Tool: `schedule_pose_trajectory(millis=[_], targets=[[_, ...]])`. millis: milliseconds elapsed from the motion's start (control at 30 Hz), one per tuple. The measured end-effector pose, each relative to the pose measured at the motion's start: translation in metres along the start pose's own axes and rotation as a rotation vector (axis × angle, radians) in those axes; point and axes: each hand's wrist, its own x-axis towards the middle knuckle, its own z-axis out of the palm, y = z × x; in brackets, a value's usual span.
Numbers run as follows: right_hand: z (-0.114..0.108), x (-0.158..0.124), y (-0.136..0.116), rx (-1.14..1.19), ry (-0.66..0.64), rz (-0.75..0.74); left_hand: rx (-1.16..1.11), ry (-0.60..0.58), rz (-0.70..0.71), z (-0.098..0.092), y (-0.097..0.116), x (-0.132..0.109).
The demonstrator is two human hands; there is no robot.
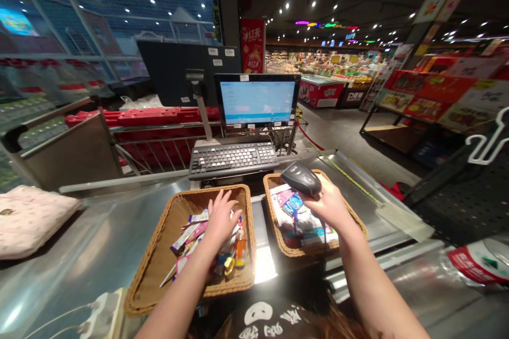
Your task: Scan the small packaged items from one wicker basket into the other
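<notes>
Fingers spread, my left hand (222,217) is over the left wicker basket (151,254), above a heap of small wrapped sweets (191,233). A lollipop with a white stick (167,276) and a small orange bottle (240,249) lie in that heap. My right hand (328,204) grips a black barcode scanner (301,177) above the right wicker basket (284,246). Colourful packets (294,206) fill this second basket, partly hidden by the scanner and my hand. The scanner's cable hangs down below my hand.
Behind the baskets stand a black keyboard (234,159) and a lit monitor (258,101). A pale patterned bag (35,220) lies at the left, with a white plug strip (103,312) nearer me. At the right lies a bottle with a red label (479,262).
</notes>
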Motion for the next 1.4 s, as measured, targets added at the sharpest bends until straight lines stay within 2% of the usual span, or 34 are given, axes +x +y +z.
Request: schedule_pose_trajectory(millis=[100, 200, 533, 667, 833, 1000, 1133, 1233, 1400], targets=[[-0.013, -0.006, 0.014, -0.011, 0.051, 0.022, -0.035, -0.037, 0.149, 0.004, 0.036, 0.007], [-0.025, -0.012, 0.024, -0.044, 0.069, 0.034, -0.058, -0.094, 0.3, 0.017, 0.07, 0.013], [-0.056, -0.027, 0.06, -0.12, 0.101, 0.102, -0.01, -0.273, 0.713, 0.085, 0.162, 0.039], [-0.062, -0.028, 0.07, -0.101, 0.125, 0.118, -0.02, -0.292, 0.829, 0.11, 0.188, 0.047], [-0.069, -0.028, 0.079, -0.1, 0.141, 0.136, 0.022, -0.318, 0.853, 0.133, 0.193, 0.05], [-0.072, -0.029, 0.088, -0.085, 0.159, 0.165, 0.079, -0.327, 0.768, 0.139, 0.184, 0.05], [-0.072, -0.026, 0.092, -0.085, 0.154, 0.17, 0.097, -0.337, 0.635, 0.134, 0.179, 0.055], [-0.072, -0.023, 0.091, -0.08, 0.146, 0.152, 0.042, -0.336, 0.596, 0.126, 0.177, 0.059], [-0.069, -0.019, 0.088, -0.084, 0.131, 0.133, -0.096, -0.328, 0.52, 0.101, 0.171, 0.067]])
